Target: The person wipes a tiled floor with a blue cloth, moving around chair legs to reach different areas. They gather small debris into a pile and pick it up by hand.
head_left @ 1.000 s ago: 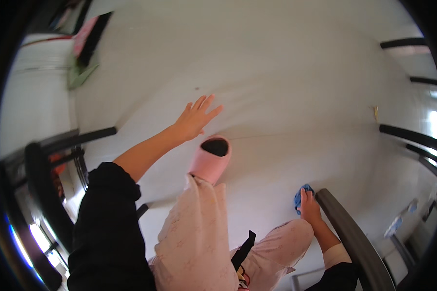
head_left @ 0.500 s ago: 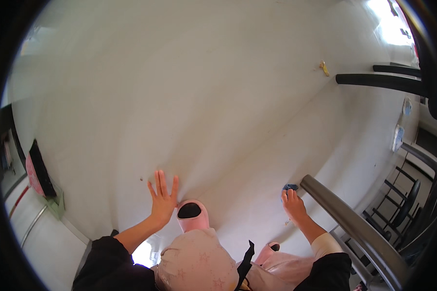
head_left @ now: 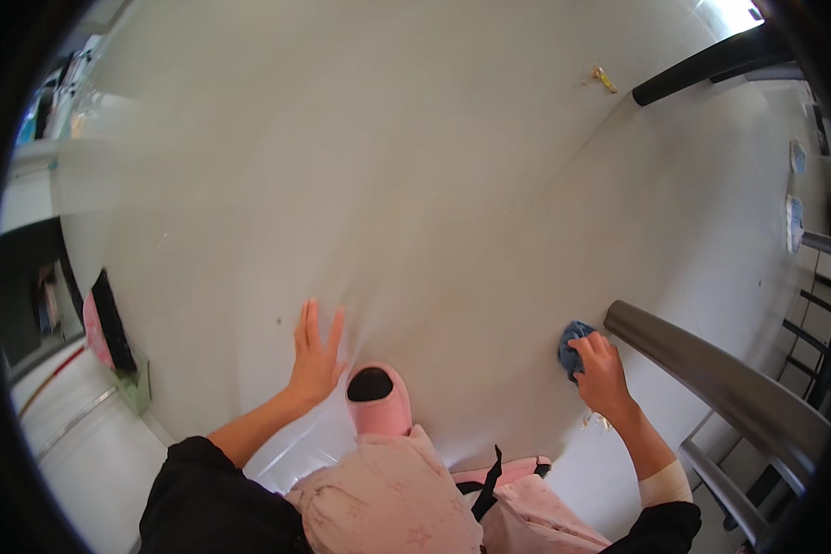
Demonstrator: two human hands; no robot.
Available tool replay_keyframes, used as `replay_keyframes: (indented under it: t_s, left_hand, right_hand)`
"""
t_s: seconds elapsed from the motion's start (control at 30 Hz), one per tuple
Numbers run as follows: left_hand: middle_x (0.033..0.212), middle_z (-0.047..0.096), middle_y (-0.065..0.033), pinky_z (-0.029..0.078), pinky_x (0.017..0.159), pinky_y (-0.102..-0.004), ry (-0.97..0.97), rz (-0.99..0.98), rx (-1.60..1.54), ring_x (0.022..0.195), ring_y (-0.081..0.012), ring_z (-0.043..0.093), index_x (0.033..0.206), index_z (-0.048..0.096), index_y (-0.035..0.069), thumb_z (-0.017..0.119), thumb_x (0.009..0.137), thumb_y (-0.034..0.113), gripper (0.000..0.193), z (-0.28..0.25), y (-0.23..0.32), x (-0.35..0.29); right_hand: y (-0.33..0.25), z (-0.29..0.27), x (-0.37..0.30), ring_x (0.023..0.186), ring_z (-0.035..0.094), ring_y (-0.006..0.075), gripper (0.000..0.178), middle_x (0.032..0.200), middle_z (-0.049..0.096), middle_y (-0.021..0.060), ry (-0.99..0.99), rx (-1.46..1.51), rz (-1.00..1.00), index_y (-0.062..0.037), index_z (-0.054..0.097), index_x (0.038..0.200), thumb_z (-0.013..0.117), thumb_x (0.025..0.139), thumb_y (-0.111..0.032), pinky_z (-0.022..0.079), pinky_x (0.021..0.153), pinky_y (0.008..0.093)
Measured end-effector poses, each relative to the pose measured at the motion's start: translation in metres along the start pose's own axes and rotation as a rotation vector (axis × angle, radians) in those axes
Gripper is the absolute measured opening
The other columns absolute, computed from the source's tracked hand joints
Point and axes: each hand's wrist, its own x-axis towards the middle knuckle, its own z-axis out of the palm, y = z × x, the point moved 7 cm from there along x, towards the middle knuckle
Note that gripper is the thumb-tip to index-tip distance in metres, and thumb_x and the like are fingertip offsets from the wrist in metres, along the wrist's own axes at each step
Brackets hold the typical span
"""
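One blue cloth [head_left: 573, 342], one pink slipper [head_left: 377, 401], two hands [head_left: 316, 362].

Left hand [head_left: 315, 358]: flat, palm down, fingers straight and slightly spread, pointing away from the body. Left forearm: bare, rising from a black sleeve at lower left, angled up and to the right. Right hand [head_left: 600, 371]: fingers curled, knuckles up, closed in a grip. Right forearm: bare, extended from the lower right edge, pale cuff at the elbow end.

Black long sleeves pushed up both forearms, pale pink patterned trousers [head_left: 388, 499] at lower centre — a pink slipper with dark opening [head_left: 377, 399] — black strap [head_left: 486, 480] dangling.
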Motion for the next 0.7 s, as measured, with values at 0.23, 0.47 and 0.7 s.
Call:
replay_keyframes:
  t_s: [0.23, 0.47, 0.7]
  left_hand:
    - [0.120, 0.045, -0.0107, 0.042, 0.086, -0.0378, -0.544, -0.246, -1.703, 0.106, -0.0216, 0.048, 0.123, 0.040, 0.007, 0.052, 0.086, 0.033, 0.046, -0.027, 0.121, 0.027]
    - [0.102, 0.056, -0.0083, 0.048, 0.072, -0.0272, -0.178, -0.167, -2.023, 0.084, -0.0149, 0.056, 0.114, 0.047, 0.004, 0.052, 0.086, 0.033, 0.041, -0.070, 0.135, 0.050]
    - [0.084, 0.056, -0.0018, 0.042, 0.053, -0.0234, 1.065, -0.549, -1.446, 0.066, -0.0088, 0.050, 0.101, 0.054, 0.005, 0.063, 0.079, 0.017, 0.026, -0.083, -0.097, -0.048]
  right_hand:
    - [-0.117, -0.075, 0.018, 0.084, 0.049, 0.0306, 0.031, 0.089, 0.049, 0.0130, 0.537, 0.445, -0.322, -0.0015, 0.054, 0.092, 0.061, 0.062, 0.006, 0.041, 0.073, 0.0354]
    - [-0.210, -0.048, -0.008, 0.084, 0.055, 0.0298, 0.022, 0.090, 0.053, 0.0125, 0.401, 0.501, -0.834, 0.0004, 0.058, 0.089, 0.059, 0.067, 0.003, 0.045, 0.072, 0.0365]
    - [-0.131, -0.018, -0.005, 0.075, 0.055, 0.0266, 0.015, 0.083, 0.057, 0.0118, 0.340, 0.473, -0.438, 0.0011, 0.058, 0.081, 0.057, 0.069, 0.010, 0.045, 0.063, 0.0316]
